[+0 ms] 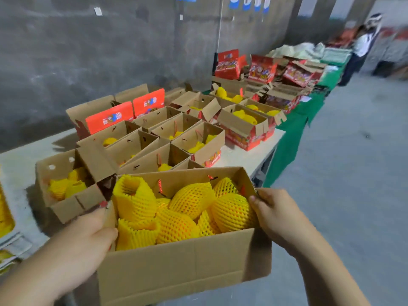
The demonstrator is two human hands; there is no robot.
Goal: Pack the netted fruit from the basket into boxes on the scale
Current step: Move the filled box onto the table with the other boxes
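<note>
Carrying a filled box [185, 257] between both hands, the person appears to be at the step that follows packing: moving a loaded carton toward the rows of others on the surface [247, 157]. No scale or basket can be made out in this view, so whether weighing is done cannot be told. The left hand [88, 230] grips the near-left end of the box, thumb curled over the rim against the netted fruit [192, 202]; the right hand [273, 208] grips the right end wall, fingers curled over its top edge. The box is held up near the camera, in front of the surface's near edge and apart from it.

The next move likely calls for finding a gap among the open boxes [152, 138] on the surface, keeping the carton level, and setting it down without knocking the raised flaps of its neighbours. The nearest free patch seems to lie at the near-right corner.

The fruit is rounded and orange-yellow, each piece sheathed in a yellow foam net sleeve with open, ruffled ends. Several pieces lie heaped and touching, filling the box nearly to its rim. Farther right, red printed boxes [262, 69] stand in a line, and another person [362, 43] stands at the far end, blurred.
</note>
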